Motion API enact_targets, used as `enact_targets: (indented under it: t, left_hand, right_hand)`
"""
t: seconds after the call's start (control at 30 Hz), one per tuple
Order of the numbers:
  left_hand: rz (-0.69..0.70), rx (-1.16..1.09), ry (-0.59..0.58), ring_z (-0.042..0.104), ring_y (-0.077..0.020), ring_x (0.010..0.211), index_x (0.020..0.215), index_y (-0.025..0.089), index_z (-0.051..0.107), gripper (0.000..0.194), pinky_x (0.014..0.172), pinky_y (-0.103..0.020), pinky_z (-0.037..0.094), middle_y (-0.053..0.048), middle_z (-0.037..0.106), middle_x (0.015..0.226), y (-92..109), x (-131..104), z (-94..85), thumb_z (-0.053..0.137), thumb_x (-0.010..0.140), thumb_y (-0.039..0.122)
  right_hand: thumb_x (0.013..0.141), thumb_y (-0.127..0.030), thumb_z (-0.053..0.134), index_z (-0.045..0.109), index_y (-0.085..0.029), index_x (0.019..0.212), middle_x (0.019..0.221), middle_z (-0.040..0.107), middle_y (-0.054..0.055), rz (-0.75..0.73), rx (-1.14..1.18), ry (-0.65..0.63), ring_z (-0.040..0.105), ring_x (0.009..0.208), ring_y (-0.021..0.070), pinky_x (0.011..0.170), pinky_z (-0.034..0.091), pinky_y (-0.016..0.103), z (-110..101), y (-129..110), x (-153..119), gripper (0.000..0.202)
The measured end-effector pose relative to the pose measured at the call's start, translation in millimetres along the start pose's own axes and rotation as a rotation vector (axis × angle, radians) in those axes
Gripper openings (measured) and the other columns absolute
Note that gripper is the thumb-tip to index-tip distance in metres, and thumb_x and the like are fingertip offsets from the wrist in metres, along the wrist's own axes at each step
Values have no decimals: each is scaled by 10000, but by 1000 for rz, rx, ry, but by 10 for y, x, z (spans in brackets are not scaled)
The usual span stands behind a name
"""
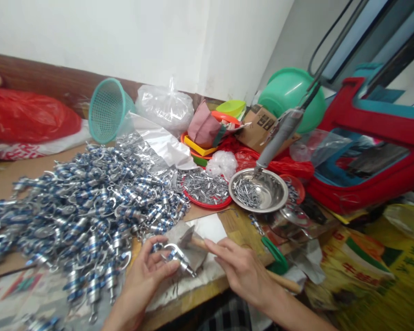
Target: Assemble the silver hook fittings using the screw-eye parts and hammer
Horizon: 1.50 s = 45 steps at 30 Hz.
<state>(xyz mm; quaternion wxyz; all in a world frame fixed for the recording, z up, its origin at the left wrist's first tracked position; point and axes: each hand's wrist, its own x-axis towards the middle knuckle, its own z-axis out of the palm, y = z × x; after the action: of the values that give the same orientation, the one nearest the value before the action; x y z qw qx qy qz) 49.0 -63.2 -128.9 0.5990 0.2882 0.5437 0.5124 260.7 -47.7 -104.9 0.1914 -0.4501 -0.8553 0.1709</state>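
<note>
Hammer [186, 237] in right hand [239, 266], fingers closed round the wooden handle [283, 280] up near the head, rest of handle running back under the wrist; left hand [155, 266] pinches metal fitting [179, 257] between thumb and fingers, narrow grip, curved silver piece up, slim end pointing down toward the right; fitting sits between the two hands at the near table edge, just beside the hammer head, over or on a grey slab [200, 261]; cannot tell if hammer and fitting touch, area blurred.

Big pile of similar fittings [100, 202], silver with blue bands, spreads left of the hands; red tray [210, 203] beyond them holds small metal pieces; steel bowl [274, 193] just right of it, pins inside; grey cylindrical tool [279, 138] slants down, tip over the bowl; green object [278, 259] near right forearm.

Back, along wall: red bag [27, 115], teal basket [105, 110] tipped sideways, clear bag [165, 108], cardboard box [258, 126], green basin [290, 99]; yellow sacks [382, 276] at lower right.
</note>
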Motion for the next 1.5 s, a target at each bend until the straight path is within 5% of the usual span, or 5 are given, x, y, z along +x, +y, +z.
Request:
enact_targets:
  t: [0.37,0.6,1.03,1.23,1.5]
  left_hand:
    - [278,502,76,571,-306,966,563,228,715,287,821,-353,447,-74,672,957,131,65,37,684,529,511]
    - [153,444,127,613,-321,903,707,241,728,285,882,-430,411,-51,740,841,218,52,74,662,581,487]
    - [198,412,170,680,-243,794,1015,261,653,452,810,-360,503,12,752,811,167,-54,145,718,568,295]
    - [301,423,170,684,-247,784,851,329,708,307,805,-371,502,25,748,803,199,-96,174,717,554,253]
    - [227,391,84,661,-266,814,704,286,742,126,827,-380,487,-10,751,801,182,-98,96,683,600,323]
  right_hand:
    - [875,-234,430,648,-177,979,958,629,80,311,-153,12,563,926,170,815,413,279,-26,634,879,248]
    - [846,-297,516,529,-140,1058,1057,559,62,462,-213,-41,565,912,176,775,476,378,-97,846,1525,264]
    - [679,-174,649,698,-158,717,699,665,23,82,770,201,608,678,135,634,479,233,205,-289,586,64]
    - [671,-203,662,689,-186,694,728,607,11,142,971,206,566,713,124,664,459,235,200,-336,496,40]
    - [737,-202,632,601,-173,971,878,610,56,-173,611,339,582,831,146,719,493,253,159,-322,340,238]
